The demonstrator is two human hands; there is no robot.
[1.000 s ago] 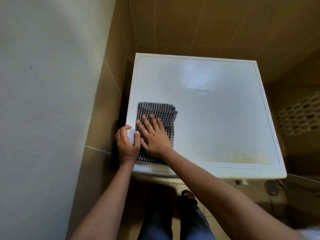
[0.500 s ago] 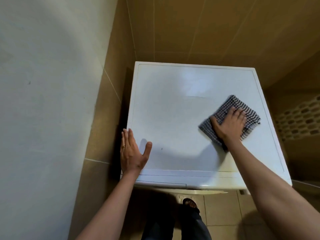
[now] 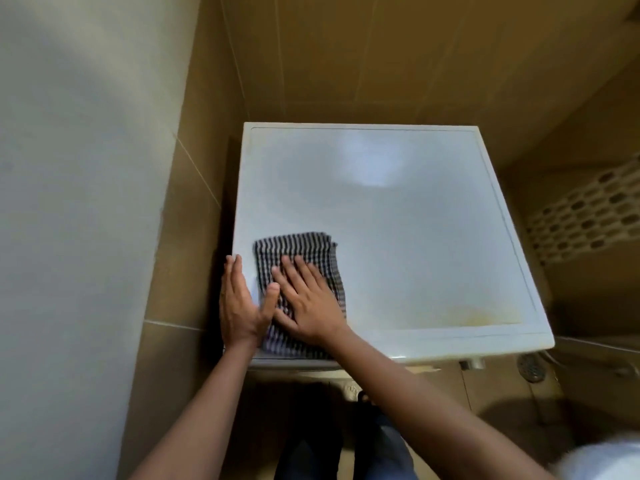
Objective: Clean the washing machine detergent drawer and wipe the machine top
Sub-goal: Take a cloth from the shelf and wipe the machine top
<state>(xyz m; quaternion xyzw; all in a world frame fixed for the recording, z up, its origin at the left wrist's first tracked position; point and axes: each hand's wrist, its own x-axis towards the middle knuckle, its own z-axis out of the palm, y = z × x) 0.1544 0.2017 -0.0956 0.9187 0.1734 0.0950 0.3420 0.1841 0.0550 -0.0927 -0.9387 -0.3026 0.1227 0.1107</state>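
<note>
Now the right grip [image 3: 308, 306], released and flat-fingered, presses the checked cloth [image 3: 298, 251] at the lower left of the machine top [image 3: 398, 237]. The left grip [image 3: 239, 306], also released, rests beside it. A yellowish stain [image 3: 485, 315] lies lower right, likely next.

- Washing machine top [image 3: 408, 244]: white, glossy, fills the centre of the frame; a pale glare patch sits near its upper edge.
- Checked cloth [image 3: 294, 245]: folded, dark and white, lies flat at the lower left corner of the top.
- Right hand [image 3: 308, 303]: palm down on the cloth, fingers straight and spread.
- Left hand [image 3: 240, 306]: fingers straight, along the left edge of the top, just beside the cloth; thumb touches the cloth's left side.
- Yellowish stain [image 3: 485, 317]: on the top's lower right area, near the front edge.
- Perforated panel [image 3: 585, 220]: right edge of frame.
- Floor drain [image 3: 530, 367]: lower right, below the machine's front corner.
</note>
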